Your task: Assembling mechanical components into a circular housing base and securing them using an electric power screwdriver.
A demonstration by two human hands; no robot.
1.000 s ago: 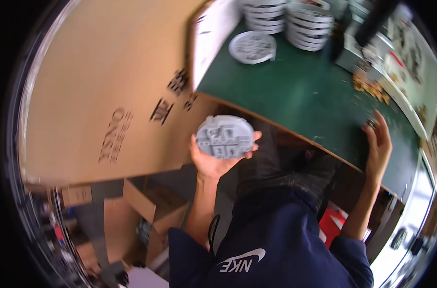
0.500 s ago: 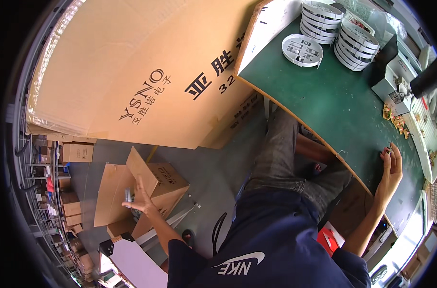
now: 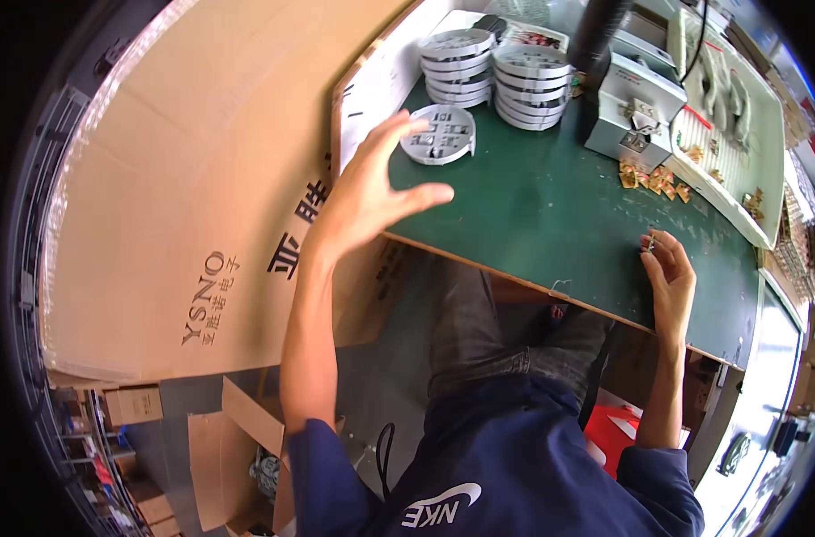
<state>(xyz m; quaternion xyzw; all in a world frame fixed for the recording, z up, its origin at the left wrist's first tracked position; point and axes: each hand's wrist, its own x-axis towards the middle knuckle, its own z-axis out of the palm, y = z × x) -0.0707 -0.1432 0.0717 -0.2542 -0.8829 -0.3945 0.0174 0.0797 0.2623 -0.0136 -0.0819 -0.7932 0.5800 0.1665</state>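
My left hand (image 3: 363, 192) is open, thumb and fingers spread, with nothing in it. It hovers at the left edge of the green tabletop (image 3: 515, 206), next to a single round white fixture plate (image 3: 450, 143) with small slots. Its fingertips overlap the plate's left side; whether they touch it, I cannot tell. Over the right part of the table, my right hand (image 3: 674, 276) pinches a small metallic part (image 3: 651, 242) between thumb and fingers. Several small brass-coloured pieces (image 3: 655, 181) lie beyond that hand.
Two stacks of round white plates, a left one (image 3: 457, 67) and a right one (image 3: 531, 89), stand at the back. A grey-white boxy device (image 3: 636, 107) and a ribbed white tray (image 3: 765, 219) are at right. A huge carton (image 3: 157, 179) fills the left; an open carton (image 3: 218, 465) holds grey parts.
My left hand has moved from above the open carton, where a small grey piece was beside its fingers, up to the single plate. The view has turned; my right hand still pinches its part.
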